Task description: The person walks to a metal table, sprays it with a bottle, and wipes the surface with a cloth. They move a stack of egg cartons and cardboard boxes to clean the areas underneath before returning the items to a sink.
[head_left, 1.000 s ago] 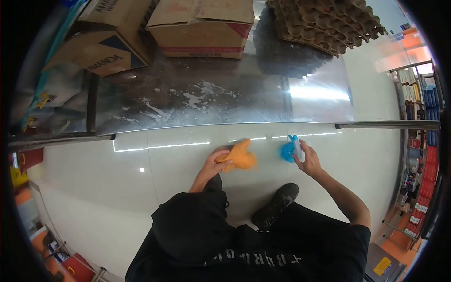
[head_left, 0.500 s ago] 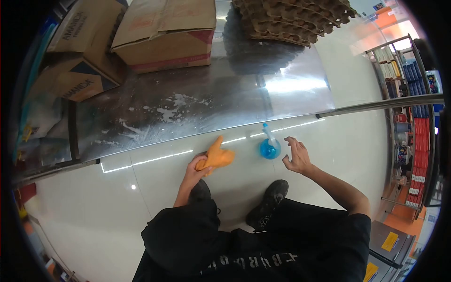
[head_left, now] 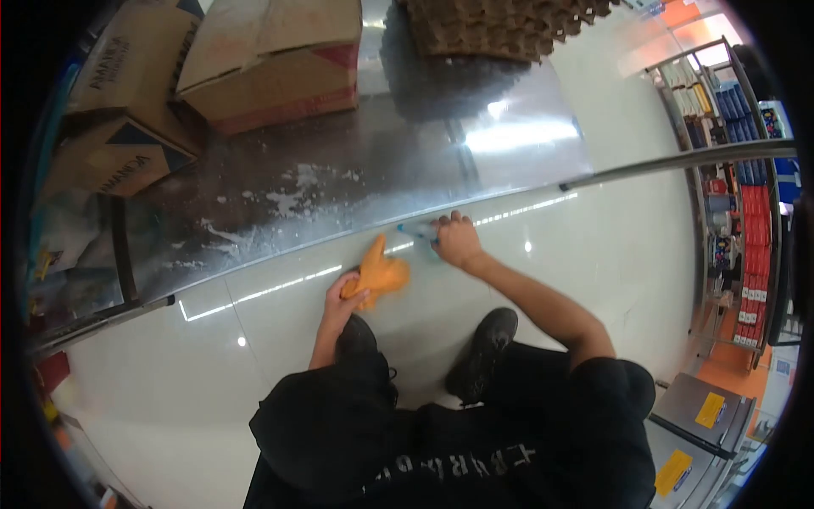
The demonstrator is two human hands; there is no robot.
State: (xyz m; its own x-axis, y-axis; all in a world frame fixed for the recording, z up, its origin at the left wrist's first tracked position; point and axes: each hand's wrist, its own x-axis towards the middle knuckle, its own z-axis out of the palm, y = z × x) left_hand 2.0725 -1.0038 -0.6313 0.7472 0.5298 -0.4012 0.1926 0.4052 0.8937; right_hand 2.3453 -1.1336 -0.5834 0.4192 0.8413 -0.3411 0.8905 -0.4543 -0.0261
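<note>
My left hand (head_left: 337, 304) is closed around a bunched orange cloth (head_left: 383, 277), which hangs out past the fingers over the floor. To its right, my right hand (head_left: 458, 241) is wrapped around a spray bottle (head_left: 419, 230). The bottle's blue nozzle tip points left, toward the cloth and the front edge of the metal table. My fingers hide most of the bottle's body. White smears (head_left: 292, 201) and spots mark the metal tabletop (head_left: 373, 161) in front of my hands.
Cardboard boxes (head_left: 280, 81) stand at the table's back left, and brown egg trays (head_left: 500, 30) are stacked at the back. A metal bar (head_left: 678, 161) extends right from the table corner. Stocked shelves (head_left: 750, 246) line the right side. My shoes (head_left: 483, 352) are on the tiled floor.
My right hand has moved left and up and closed around the spray bottle, which stood on the floor beside it. The view has shifted slightly. My left hand still holds the cloth.
</note>
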